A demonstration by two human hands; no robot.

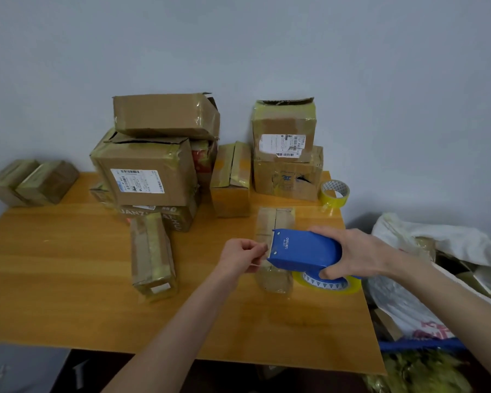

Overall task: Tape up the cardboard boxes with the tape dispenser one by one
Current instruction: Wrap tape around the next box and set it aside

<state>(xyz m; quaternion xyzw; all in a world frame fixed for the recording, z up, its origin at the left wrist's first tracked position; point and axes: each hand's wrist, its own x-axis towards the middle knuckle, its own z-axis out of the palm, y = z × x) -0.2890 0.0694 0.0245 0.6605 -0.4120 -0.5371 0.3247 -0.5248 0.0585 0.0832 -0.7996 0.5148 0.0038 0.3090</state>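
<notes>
My right hand (357,255) grips the blue tape dispenser (304,249), whose clear tape roll (328,283) shows under my fingers. The dispenser hovers over a narrow cardboard box (274,219) lying on the wooden table (68,265). My left hand (243,255) pinches the loose tape end at the dispenser's mouth. Another narrow taped box (150,256) lies to the left on the table.
Stacked cardboard boxes (153,165) stand at the back middle, two more (285,148) at the back right, an upright box (230,180) between them. A spare tape roll (335,194) sits by the right stack. Small boxes (31,182) overhang the left edge. Bags (437,265) crowd the right.
</notes>
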